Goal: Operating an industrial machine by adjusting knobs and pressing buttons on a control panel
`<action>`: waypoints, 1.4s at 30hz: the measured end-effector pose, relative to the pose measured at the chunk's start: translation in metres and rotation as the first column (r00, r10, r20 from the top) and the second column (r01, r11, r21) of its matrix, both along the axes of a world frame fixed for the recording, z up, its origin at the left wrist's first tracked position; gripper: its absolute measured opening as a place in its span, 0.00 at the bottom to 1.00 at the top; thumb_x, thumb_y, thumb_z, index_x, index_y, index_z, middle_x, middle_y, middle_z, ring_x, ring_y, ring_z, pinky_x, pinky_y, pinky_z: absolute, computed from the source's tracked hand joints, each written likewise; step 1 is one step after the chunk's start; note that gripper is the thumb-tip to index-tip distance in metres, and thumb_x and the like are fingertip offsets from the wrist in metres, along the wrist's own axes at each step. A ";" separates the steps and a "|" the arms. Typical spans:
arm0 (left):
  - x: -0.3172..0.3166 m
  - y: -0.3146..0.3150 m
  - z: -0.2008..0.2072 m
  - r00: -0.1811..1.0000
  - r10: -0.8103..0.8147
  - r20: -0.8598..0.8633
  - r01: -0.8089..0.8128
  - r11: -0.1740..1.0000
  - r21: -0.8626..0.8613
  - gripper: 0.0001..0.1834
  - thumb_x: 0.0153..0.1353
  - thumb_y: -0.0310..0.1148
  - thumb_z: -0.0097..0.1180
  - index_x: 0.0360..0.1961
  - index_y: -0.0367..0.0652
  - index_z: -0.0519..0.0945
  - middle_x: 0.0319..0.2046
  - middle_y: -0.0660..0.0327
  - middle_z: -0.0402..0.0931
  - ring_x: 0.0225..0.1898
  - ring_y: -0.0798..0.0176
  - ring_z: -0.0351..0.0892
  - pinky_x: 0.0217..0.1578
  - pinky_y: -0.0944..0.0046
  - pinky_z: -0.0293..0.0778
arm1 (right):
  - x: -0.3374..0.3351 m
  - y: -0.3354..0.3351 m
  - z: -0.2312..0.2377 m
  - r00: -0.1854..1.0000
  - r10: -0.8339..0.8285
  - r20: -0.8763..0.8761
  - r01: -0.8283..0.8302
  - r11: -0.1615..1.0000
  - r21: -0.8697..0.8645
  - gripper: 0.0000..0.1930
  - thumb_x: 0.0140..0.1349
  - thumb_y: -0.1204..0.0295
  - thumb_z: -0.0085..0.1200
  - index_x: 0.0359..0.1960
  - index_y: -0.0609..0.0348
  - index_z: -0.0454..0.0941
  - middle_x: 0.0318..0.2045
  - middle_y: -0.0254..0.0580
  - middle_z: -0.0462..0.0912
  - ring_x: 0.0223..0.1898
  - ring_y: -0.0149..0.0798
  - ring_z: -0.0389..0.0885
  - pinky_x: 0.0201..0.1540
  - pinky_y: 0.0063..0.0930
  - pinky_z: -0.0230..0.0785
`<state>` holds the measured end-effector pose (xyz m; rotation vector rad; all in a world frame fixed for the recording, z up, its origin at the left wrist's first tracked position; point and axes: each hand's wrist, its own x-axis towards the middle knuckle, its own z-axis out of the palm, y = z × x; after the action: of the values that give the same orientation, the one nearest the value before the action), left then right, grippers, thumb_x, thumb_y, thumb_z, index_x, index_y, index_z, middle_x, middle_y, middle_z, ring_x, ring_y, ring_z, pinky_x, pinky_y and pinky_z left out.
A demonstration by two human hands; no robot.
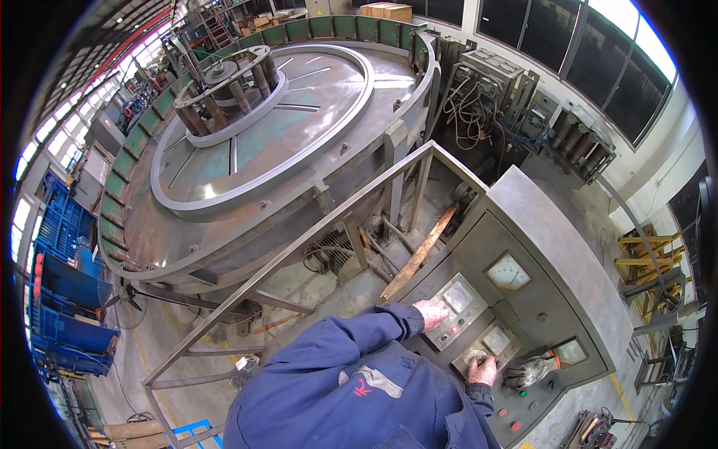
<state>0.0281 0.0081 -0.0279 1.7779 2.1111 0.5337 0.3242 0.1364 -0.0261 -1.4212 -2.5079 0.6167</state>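
A grey metal control cabinet (527, 299) stands before me, with two light panel units set into its sloped face. My left hand (430, 314) rests on the farther panel unit (447, 334), beside its meter (458, 297). Its fingers are curled, and what lies beneath them is hidden. On the nearer panel unit (505, 356), my right hand (482, 370) has its fingers closed round a dark round knob (474, 357), below a second meter (495, 342). Just right of that hand lies a pair of dirty grey work gloves (531, 370) with a red cuff.
Several red and green push buttons (502, 413) sit near my right wrist. A metal rail (299, 249) runs left from the cabinet; behind it is a large round machine table (262, 142). A wooden stick (420, 254) leans by the cabinet. Blue metal containers (67, 299) stand far left.
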 end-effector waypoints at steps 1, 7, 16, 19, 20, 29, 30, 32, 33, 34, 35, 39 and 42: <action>0.000 0.000 0.000 1.000 -0.001 0.000 0.001 1.000 0.002 0.16 0.56 0.33 0.61 0.46 0.46 0.76 0.43 0.48 0.77 0.48 0.39 0.81 0.46 0.43 0.79 | -0.001 -0.001 0.001 1.000 0.001 0.001 -0.001 1.000 0.009 0.18 0.58 0.63 0.67 0.43 0.63 0.79 0.38 0.60 0.85 0.42 0.60 0.85 0.47 0.49 0.77; -0.001 -0.002 0.006 1.000 -0.003 0.000 0.003 1.000 0.014 0.14 0.56 0.31 0.58 0.45 0.44 0.76 0.43 0.47 0.77 0.47 0.39 0.82 0.46 0.43 0.79 | -0.001 -0.002 0.003 1.000 -0.020 -0.001 0.020 1.000 -0.013 0.18 0.58 0.63 0.67 0.42 0.63 0.79 0.37 0.60 0.85 0.41 0.60 0.85 0.46 0.49 0.77; 0.001 -0.001 0.001 1.000 0.011 -0.013 -0.010 1.000 0.016 0.13 0.56 0.30 0.58 0.44 0.44 0.77 0.42 0.48 0.77 0.46 0.40 0.82 0.45 0.43 0.80 | -0.001 -0.001 -0.001 1.000 -0.026 0.003 0.026 1.000 -0.002 0.19 0.57 0.62 0.66 0.43 0.63 0.78 0.37 0.61 0.85 0.41 0.61 0.85 0.47 0.51 0.77; 0.001 0.000 0.005 1.000 0.005 -0.020 -0.005 1.000 0.004 0.13 0.57 0.31 0.57 0.44 0.45 0.77 0.42 0.48 0.77 0.46 0.40 0.82 0.44 0.43 0.80 | -0.001 -0.001 0.000 1.000 -0.028 0.012 0.028 1.000 -0.005 0.19 0.57 0.62 0.66 0.43 0.62 0.79 0.37 0.61 0.85 0.42 0.62 0.85 0.47 0.51 0.77; 0.001 0.000 0.004 1.000 0.008 -0.019 -0.007 1.000 0.004 0.13 0.57 0.31 0.57 0.44 0.45 0.77 0.42 0.48 0.77 0.45 0.40 0.82 0.44 0.43 0.80 | -0.002 -0.001 0.001 1.000 -0.027 0.013 0.027 1.000 -0.008 0.19 0.57 0.62 0.66 0.43 0.62 0.79 0.37 0.61 0.85 0.42 0.62 0.85 0.47 0.51 0.77; 0.000 0.001 -0.002 1.000 0.003 -0.029 -0.002 1.000 0.025 0.11 0.58 0.31 0.56 0.43 0.44 0.76 0.41 0.47 0.77 0.44 0.39 0.82 0.43 0.44 0.80 | 0.003 0.003 -0.013 1.000 -0.007 -0.010 0.007 0.999 0.038 0.18 0.58 0.62 0.66 0.42 0.62 0.79 0.36 0.60 0.85 0.41 0.61 0.85 0.47 0.51 0.77; 0.000 0.001 -0.002 1.000 0.002 -0.028 -0.001 0.999 0.032 0.11 0.57 0.31 0.56 0.43 0.44 0.76 0.41 0.47 0.77 0.44 0.39 0.82 0.43 0.43 0.80 | 0.004 0.003 -0.015 1.000 -0.014 -0.003 0.014 0.999 0.035 0.18 0.58 0.62 0.66 0.42 0.62 0.79 0.36 0.60 0.85 0.41 0.61 0.85 0.46 0.51 0.77; 0.000 0.000 -0.001 1.000 -0.004 -0.029 0.005 0.999 0.037 0.12 0.57 0.31 0.57 0.43 0.44 0.76 0.41 0.47 0.77 0.44 0.39 0.82 0.43 0.43 0.80 | 0.002 0.001 -0.010 1.000 -0.026 0.009 0.026 0.999 0.027 0.18 0.58 0.62 0.66 0.42 0.62 0.79 0.35 0.60 0.85 0.40 0.61 0.85 0.46 0.51 0.77; -0.001 0.000 -0.001 1.000 -0.006 -0.029 0.008 0.999 0.040 0.12 0.57 0.31 0.57 0.43 0.44 0.76 0.41 0.47 0.77 0.45 0.40 0.82 0.43 0.43 0.80 | 0.000 0.000 -0.007 0.999 -0.036 0.017 0.035 0.999 0.020 0.18 0.58 0.61 0.66 0.42 0.62 0.79 0.35 0.60 0.85 0.40 0.61 0.85 0.46 0.51 0.77; -0.001 0.000 0.000 0.999 -0.006 -0.034 0.007 0.999 0.035 0.12 0.56 0.31 0.57 0.43 0.44 0.76 0.41 0.47 0.77 0.45 0.40 0.82 0.43 0.43 0.80 | -0.001 0.000 -0.004 0.999 -0.045 0.026 0.045 0.999 0.014 0.18 0.58 0.61 0.66 0.42 0.62 0.79 0.36 0.60 0.85 0.40 0.61 0.85 0.46 0.51 0.77; 0.000 0.000 0.001 0.999 -0.004 -0.038 0.006 1.000 0.030 0.13 0.56 0.31 0.57 0.43 0.44 0.76 0.41 0.47 0.77 0.45 0.40 0.82 0.43 0.44 0.80 | -0.002 -0.001 -0.003 0.998 -0.055 0.035 0.054 0.998 0.007 0.18 0.58 0.61 0.66 0.42 0.62 0.79 0.36 0.60 0.85 0.40 0.61 0.85 0.46 0.51 0.77; -0.001 0.001 0.009 1.000 -0.020 0.008 0.020 0.999 -0.040 0.12 0.59 0.32 0.55 0.44 0.43 0.77 0.46 0.43 0.78 0.48 0.37 0.82 0.45 0.42 0.79 | -0.002 0.000 -0.003 0.998 -0.063 0.029 0.063 0.998 0.001 0.18 0.58 0.60 0.66 0.42 0.62 0.80 0.36 0.61 0.85 0.41 0.62 0.85 0.47 0.51 0.77; -0.001 -0.001 0.011 1.000 -0.014 0.011 0.014 0.999 -0.032 0.12 0.60 0.32 0.55 0.45 0.44 0.77 0.46 0.43 0.78 0.48 0.37 0.82 0.45 0.42 0.79 | -0.003 -0.001 0.000 0.997 -0.065 0.029 0.065 0.998 0.002 0.18 0.58 0.60 0.67 0.42 0.62 0.80 0.36 0.62 0.86 0.41 0.62 0.85 0.47 0.52 0.77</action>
<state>0.0271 0.0075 -0.0169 1.7672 2.0867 0.5010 0.3212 0.1354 -0.0264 -1.5151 -2.4725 0.5870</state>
